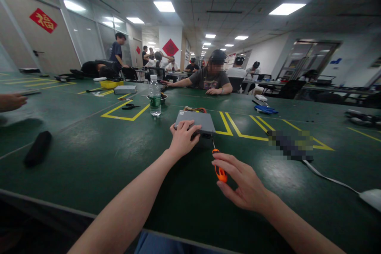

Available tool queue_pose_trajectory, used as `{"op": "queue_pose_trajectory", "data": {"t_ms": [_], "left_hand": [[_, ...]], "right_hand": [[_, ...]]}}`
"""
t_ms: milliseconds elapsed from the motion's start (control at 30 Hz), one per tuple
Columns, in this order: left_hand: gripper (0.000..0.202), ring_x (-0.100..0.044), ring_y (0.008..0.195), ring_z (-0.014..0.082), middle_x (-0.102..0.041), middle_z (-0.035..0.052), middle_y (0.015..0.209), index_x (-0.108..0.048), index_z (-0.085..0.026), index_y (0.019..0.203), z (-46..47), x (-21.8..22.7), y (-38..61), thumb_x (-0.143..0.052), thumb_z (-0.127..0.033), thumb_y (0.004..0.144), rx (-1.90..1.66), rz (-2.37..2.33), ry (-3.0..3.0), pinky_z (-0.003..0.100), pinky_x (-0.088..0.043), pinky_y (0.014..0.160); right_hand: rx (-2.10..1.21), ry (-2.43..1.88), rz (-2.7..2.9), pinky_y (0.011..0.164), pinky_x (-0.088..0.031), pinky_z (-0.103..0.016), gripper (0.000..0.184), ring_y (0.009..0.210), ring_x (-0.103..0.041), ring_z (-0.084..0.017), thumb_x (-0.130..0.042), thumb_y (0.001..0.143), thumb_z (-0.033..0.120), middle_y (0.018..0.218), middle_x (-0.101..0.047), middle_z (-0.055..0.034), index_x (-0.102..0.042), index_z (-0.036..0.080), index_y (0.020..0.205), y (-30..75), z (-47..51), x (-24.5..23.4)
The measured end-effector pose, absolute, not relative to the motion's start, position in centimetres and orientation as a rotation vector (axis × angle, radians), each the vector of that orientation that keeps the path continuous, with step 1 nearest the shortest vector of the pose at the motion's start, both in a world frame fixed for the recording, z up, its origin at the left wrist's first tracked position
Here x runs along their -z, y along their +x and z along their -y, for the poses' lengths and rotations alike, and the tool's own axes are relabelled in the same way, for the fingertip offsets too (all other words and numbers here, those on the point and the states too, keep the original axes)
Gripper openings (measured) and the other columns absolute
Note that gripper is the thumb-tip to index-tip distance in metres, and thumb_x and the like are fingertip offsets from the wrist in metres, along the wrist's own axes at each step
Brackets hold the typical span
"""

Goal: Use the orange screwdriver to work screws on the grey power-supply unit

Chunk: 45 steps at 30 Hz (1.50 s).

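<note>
A grey metal computer power supply (205, 119) lies on the green table in front of me, its coloured wires (195, 109) bunched at the far side. My left hand (185, 137) grips it from the near left, with fingers over the top and near edge. An orange and black screwdriver (220, 172) is between the thumb and fingers of my right hand (238, 178). The screwdriver's shaft points away from me, and its tip meets the near right corner of the power supply. Whether the tip sits in a screw is too small to tell.
A water bottle (154, 97) stands behind and left, beside a bowl (163, 98). Pliers (130, 106), a black pouch (38, 149), blue gloves (266, 109) and a power strip (290, 147) lie around. A person (214, 75) sits opposite; another person's hand (12, 102) is at left.
</note>
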<state>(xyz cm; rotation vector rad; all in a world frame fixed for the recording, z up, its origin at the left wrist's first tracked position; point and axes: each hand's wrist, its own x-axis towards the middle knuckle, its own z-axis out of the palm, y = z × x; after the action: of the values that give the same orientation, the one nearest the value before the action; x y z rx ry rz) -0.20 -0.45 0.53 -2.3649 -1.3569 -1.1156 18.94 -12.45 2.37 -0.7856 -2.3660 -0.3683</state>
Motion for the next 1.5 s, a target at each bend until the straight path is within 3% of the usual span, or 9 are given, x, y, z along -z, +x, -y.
{"op": "queue_pose_trajectory", "data": {"t_ms": [100, 267, 500, 700, 967, 1500], "left_hand": [[0.028, -0.039, 0.116, 0.0239, -0.051, 0.0023, 0.125, -0.055, -0.034, 0.111, 0.4, -0.5, -0.2, -0.051, -0.034, 0.083, 1.112, 1.365, -2.374, 0.047, -0.024, 0.092], [0.029, -0.040, 0.116, 0.0240, -0.051, 0.0020, 0.124, -0.055, -0.035, 0.110, 0.3, -0.4, -0.2, -0.052, -0.033, 0.082, 1.123, 1.361, -2.369, 0.049, -0.024, 0.091], [0.029, -0.040, 0.116, 0.0244, -0.052, 0.0022, 0.124, -0.055, -0.035, 0.111, 0.3, -0.4, -0.2, -0.053, -0.032, 0.081, 1.139, 1.355, -2.366, 0.048, -0.025, 0.091], [0.030, -0.040, 0.116, 0.0249, -0.052, 0.0024, 0.123, -0.055, -0.035, 0.111, 0.3, -0.4, -0.1, -0.053, -0.032, 0.081, 1.130, 1.374, -2.369, 0.048, -0.024, 0.092], [0.030, -0.040, 0.115, 0.0256, -0.051, 0.0028, 0.124, -0.055, -0.035, 0.111, 0.5, -0.6, -0.2, -0.053, -0.033, 0.081, 1.119, 1.369, -2.378, 0.049, -0.025, 0.091], [0.029, -0.039, 0.116, 0.0241, -0.051, 0.0015, 0.125, -0.055, -0.035, 0.110, 0.4, -0.4, -0.2, -0.053, -0.033, 0.081, 1.132, 1.379, -2.362, 0.048, -0.024, 0.091]], "right_hand": [[0.476, -0.766, 2.404, 0.069, -0.053, -0.033, 0.030, 0.088, -0.063, -0.020, -0.045, 0.088, 0.028, 0.112, -0.057, -0.0165, -0.047, 0.016, 0.115, 18.8, 12.5, -2.3], [0.487, -0.725, 2.235, 0.063, -0.053, -0.029, 0.023, 0.082, -0.064, -0.020, -0.057, 0.082, 0.034, 0.099, -0.063, -0.0139, -0.046, 0.017, 0.094, 18.9, 12.1, -1.6], [0.498, -0.740, 2.410, 0.069, -0.053, -0.032, 0.031, 0.092, -0.062, -0.022, -0.047, 0.087, 0.029, 0.112, -0.057, -0.0172, -0.049, 0.015, 0.115, 18.9, 12.5, -2.1], [0.559, -0.696, 2.277, 0.067, -0.055, -0.031, 0.028, 0.089, -0.063, -0.021, -0.055, 0.084, 0.030, 0.103, -0.062, -0.0160, -0.050, 0.015, 0.106, 18.9, 12.0, -1.5], [0.501, -0.573, 2.260, 0.072, -0.057, -0.032, 0.034, 0.097, -0.062, -0.022, -0.055, 0.084, 0.024, 0.108, -0.061, -0.0187, -0.042, 0.013, 0.114, 18.6, 12.0, -1.5], [0.564, -0.595, 2.307, 0.072, -0.056, -0.032, 0.029, 0.096, -0.062, -0.021, -0.052, 0.086, 0.027, 0.105, -0.062, -0.0172, -0.045, 0.013, 0.111, 17.4, 11.0, -1.3]]}}
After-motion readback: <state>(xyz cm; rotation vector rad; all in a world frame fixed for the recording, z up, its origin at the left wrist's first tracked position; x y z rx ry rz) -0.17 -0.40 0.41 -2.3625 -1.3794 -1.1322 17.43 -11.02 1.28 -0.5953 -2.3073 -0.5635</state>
